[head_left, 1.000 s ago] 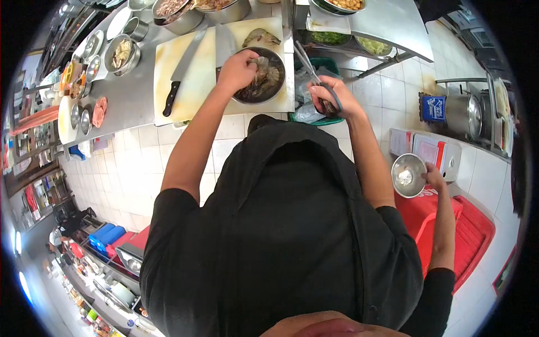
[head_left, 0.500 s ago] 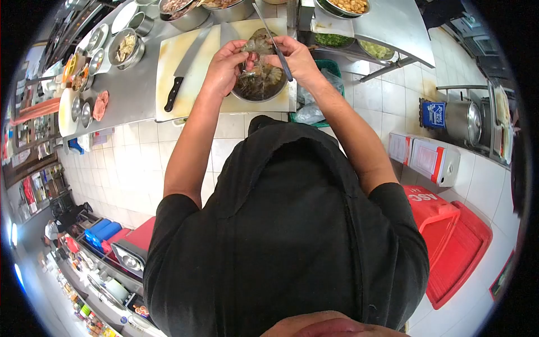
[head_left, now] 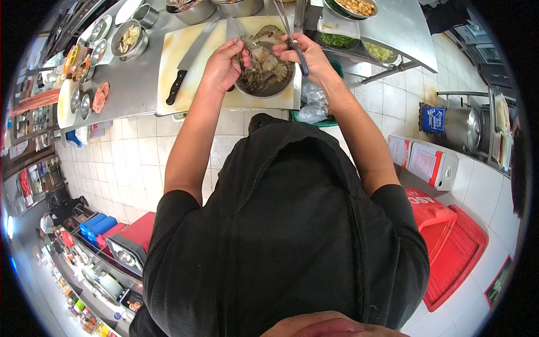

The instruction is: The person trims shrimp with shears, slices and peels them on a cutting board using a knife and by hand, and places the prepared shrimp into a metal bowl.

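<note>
My left hand (head_left: 223,65) pinches a grey raw shrimp (head_left: 256,49) over a metal bowl (head_left: 242,91). More raw shrimp (head_left: 274,72) lie in that bowl. Dark-handled scissors (head_left: 304,63) are gripped in my right hand (head_left: 312,54), at the bowl's right side, with the blades pointing away from me and apart from the held shrimp. Another shrimp (head_left: 270,31) rests on the cutting board (head_left: 171,59) beyond the bowl. Left of the bowl, a large knife (head_left: 176,88) with a black handle lies on the board, and a second blade (head_left: 234,26) shows behind my left hand.
Metal pots (head_left: 193,13) stand along the back. At the left are a bowl of pale sliced food (head_left: 128,38) and a pink cloth-like piece (head_left: 100,98). A green crate (head_left: 337,68) holding plastic bags sits below the counter's right edge. Red plastic bins (head_left: 457,247) stand behind me.
My right hand and the scissors have moved right, away from the shrimp, and the blades have spread. My left hand has shifted slightly left. A shrimp now shows beyond the bowl.
</note>
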{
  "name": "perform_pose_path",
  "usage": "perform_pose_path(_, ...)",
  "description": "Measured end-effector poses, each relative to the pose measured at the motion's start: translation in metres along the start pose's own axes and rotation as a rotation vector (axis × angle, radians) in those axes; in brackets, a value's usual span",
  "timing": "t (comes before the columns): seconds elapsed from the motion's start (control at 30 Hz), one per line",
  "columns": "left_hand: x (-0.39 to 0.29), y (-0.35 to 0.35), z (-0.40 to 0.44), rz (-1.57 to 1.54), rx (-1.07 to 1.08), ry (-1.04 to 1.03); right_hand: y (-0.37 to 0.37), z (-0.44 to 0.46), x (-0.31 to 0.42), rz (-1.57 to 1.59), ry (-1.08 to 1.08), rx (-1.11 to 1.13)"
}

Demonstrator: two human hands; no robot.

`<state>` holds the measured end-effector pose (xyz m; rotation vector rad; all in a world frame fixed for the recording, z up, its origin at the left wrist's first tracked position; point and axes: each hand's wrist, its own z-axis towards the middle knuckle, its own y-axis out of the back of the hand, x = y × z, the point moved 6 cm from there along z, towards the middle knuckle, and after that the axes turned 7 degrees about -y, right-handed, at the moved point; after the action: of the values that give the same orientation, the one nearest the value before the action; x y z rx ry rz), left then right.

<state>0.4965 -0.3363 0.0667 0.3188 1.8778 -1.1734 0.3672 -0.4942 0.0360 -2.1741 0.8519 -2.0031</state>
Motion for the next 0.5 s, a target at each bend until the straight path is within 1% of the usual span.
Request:
perform_pose_path(0.1, 0.0, -0.007, 0.002, -0.112, 0.047, -0.004, -0.01, -0.001, 0.003, -0.048, -0.007, -0.008)
perform_pose_path(0.23, 0.002, -0.014, 0.005, -0.192, 0.129, -0.015, -0.026, -0.002, 0.006, -0.003, -0.055, 0.038)
perform_pose_path(0.33, 0.003, -0.009, 0.01, -0.189, 0.092, -0.012, -0.019, -0.001, 0.004, -0.081, -0.021, -0.007)
perform_pose_path(0.4, 0.001, -0.001, 0.015, -0.204, 0.075, -0.023, -0.004, -0.007, 0.01, -0.085, -0.017, -0.082)
perform_pose_path(0.5, -0.006, 0.017, 0.026, -0.147, 0.03, -0.061, 0.031, -0.022, 0.012, -0.123, -0.01, -0.23)
